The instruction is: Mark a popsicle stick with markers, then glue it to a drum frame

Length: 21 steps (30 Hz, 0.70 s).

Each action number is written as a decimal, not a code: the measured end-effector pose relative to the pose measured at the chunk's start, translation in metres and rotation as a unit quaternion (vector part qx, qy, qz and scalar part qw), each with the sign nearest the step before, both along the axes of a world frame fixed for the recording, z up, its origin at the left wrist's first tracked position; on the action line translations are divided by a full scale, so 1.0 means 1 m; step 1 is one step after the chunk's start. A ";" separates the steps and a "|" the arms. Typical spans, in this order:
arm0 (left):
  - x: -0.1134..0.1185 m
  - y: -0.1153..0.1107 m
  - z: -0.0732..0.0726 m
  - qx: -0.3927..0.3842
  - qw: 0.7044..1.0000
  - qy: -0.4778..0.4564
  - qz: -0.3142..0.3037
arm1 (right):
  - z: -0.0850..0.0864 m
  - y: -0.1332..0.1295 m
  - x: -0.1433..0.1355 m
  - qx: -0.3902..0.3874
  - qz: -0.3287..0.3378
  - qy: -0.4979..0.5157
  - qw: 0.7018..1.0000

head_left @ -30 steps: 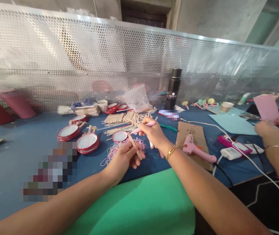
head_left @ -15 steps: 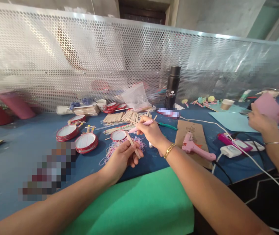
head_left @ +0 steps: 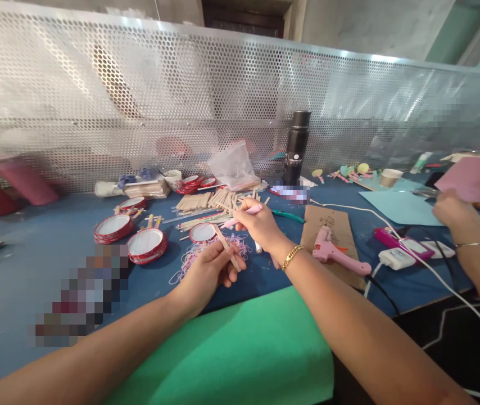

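Note:
A flat wooden stick (head_left: 225, 243) is pinched in my left hand (head_left: 210, 269), its upper end sticking out past the fingers. My right hand (head_left: 260, 223) grips a pink pen (head_left: 246, 214), whose tip points down-left close to the stick's upper end; whether they touch I cannot tell. Under and behind my hands lie a heap of pink and purple loops (head_left: 187, 263) and a small round red-rimmed drum (head_left: 202, 232). Beyond them is a pile of wooden sticks (head_left: 222, 199).
Red-rimmed drums (head_left: 147, 245) stand on the left. A black bottle (head_left: 297, 149) is at the back; a pink glue gun (head_left: 336, 256) rests on cardboard (head_left: 307, 239). Green sheet (head_left: 240, 349) in front. At right, another person's hands hold pink paper (head_left: 467, 177).
My hands stay nearly in place with the stick and pen. The other person's pink paper now looks wider and more spread, and that person's near hand has shifted slightly right.

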<state>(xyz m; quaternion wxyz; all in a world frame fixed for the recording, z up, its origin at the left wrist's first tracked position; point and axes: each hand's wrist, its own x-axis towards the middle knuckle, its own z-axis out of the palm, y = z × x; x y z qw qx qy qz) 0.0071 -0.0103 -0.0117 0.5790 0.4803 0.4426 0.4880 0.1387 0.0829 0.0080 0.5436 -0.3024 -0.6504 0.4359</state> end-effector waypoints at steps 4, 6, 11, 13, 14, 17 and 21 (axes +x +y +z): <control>-0.001 0.000 0.000 -0.003 1.000 -0.003 -0.004 | -0.001 0.000 -0.001 -0.001 0.012 0.004 1.000; -0.001 0.000 -0.001 -0.004 1.000 -0.005 -0.004 | -0.001 0.000 -0.001 0.006 0.017 -0.006 1.000; -0.001 0.001 -0.001 -0.007 1.000 -0.006 -0.001 | 0.000 0.000 0.000 0.004 0.000 -0.001 1.000; -0.001 0.001 -0.001 -0.007 1.000 -0.008 -0.003 | 0.000 0.000 0.000 0.000 0.007 0.008 1.000; -0.001 0.001 -0.001 -0.007 1.000 -0.009 -0.004 | 0.000 0.000 0.000 0.001 0.012 0.006 1.000; -0.001 0.000 0.000 -0.007 1.000 -0.009 -0.002 | 0.001 -0.001 0.000 0.015 0.004 -0.012 1.000; -0.001 0.000 0.000 -0.010 1.000 -0.006 0.000 | 0.003 -0.002 0.001 0.006 -0.011 -0.012 1.000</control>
